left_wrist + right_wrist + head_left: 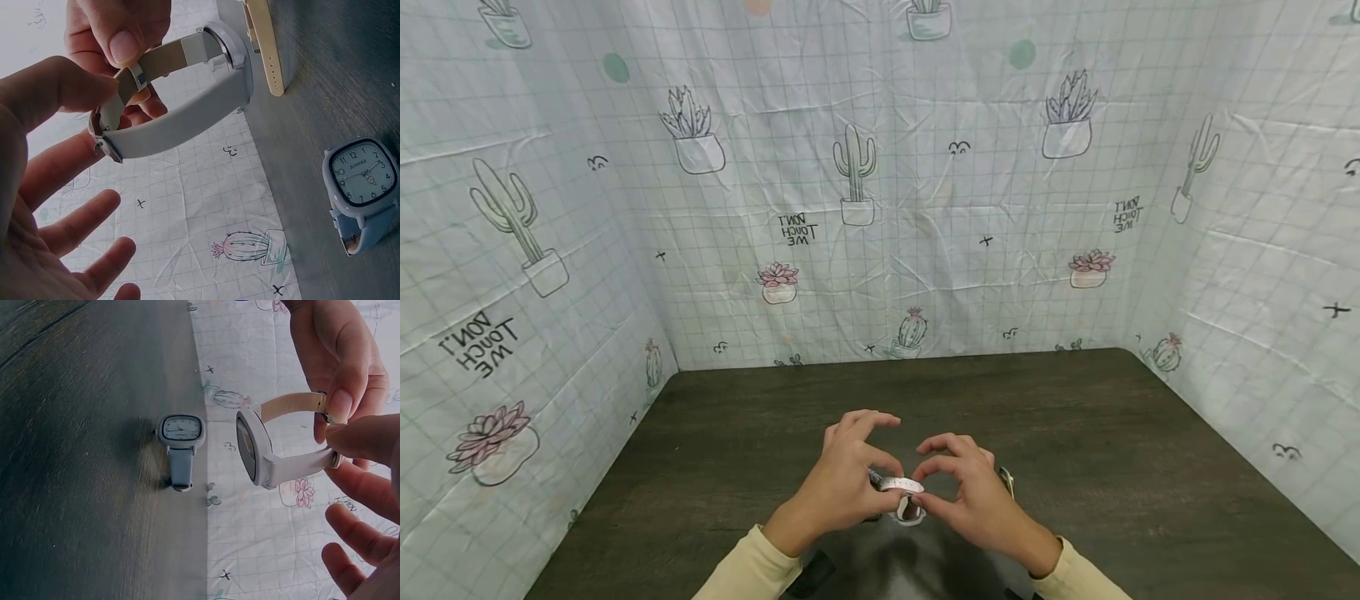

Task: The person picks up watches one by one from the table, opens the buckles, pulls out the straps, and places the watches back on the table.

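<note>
Both hands hold a white-strapped wristwatch (912,515) over the front part of the table, its strap closed into a loop. My left hand (848,477) pinches the strap near the buckle between thumb and index finger, the other fingers spread. Opposite it, my right hand (973,498) pinches the strap by thumb and index finger at the buckle end. In the left wrist view the strap (181,122) shows a pale outer face and a tan lining. The watch's case (253,450) is on the far side of the loop from the fingers in the right wrist view.
A blue-strapped square watch (361,174) lies on the dark table (760,417). A watch with a cream strap (267,47) lies near the right hand. A dark item (814,575) shows at the front edge. Printed cloth (887,183) surrounds the table at the back and sides.
</note>
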A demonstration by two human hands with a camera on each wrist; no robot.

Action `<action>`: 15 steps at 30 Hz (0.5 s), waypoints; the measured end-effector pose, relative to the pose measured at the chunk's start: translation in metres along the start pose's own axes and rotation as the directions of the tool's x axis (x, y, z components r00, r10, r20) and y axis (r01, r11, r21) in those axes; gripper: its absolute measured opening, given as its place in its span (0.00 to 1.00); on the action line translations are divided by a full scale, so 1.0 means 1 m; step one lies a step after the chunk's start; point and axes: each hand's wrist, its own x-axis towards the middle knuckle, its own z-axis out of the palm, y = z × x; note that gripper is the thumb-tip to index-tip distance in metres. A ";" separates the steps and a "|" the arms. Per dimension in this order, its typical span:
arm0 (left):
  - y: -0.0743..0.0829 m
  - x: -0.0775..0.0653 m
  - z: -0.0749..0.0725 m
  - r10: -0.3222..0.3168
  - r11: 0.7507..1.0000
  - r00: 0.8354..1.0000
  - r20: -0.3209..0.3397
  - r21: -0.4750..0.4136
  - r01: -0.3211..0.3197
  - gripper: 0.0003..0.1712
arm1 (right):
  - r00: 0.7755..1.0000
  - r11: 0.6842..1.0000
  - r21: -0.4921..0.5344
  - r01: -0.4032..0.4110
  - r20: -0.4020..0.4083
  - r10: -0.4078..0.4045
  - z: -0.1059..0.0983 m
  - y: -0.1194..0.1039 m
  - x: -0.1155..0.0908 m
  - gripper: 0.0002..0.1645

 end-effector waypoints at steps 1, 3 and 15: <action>0.000 0.000 0.000 0.000 1.000 1.000 0.002 -0.003 0.000 0.03 | 1.000 1.000 0.001 0.003 -0.002 -0.003 0.000 0.000 0.000 0.17; 0.000 0.000 0.000 -0.001 1.000 1.000 0.005 -0.009 0.001 0.03 | 1.000 1.000 0.002 0.010 -0.009 -0.010 0.000 0.000 -0.001 0.17; 0.001 0.000 -0.001 0.000 1.000 1.000 0.007 -0.015 0.000 0.05 | 1.000 1.000 -0.008 -0.010 -0.022 0.010 0.001 0.001 -0.006 0.18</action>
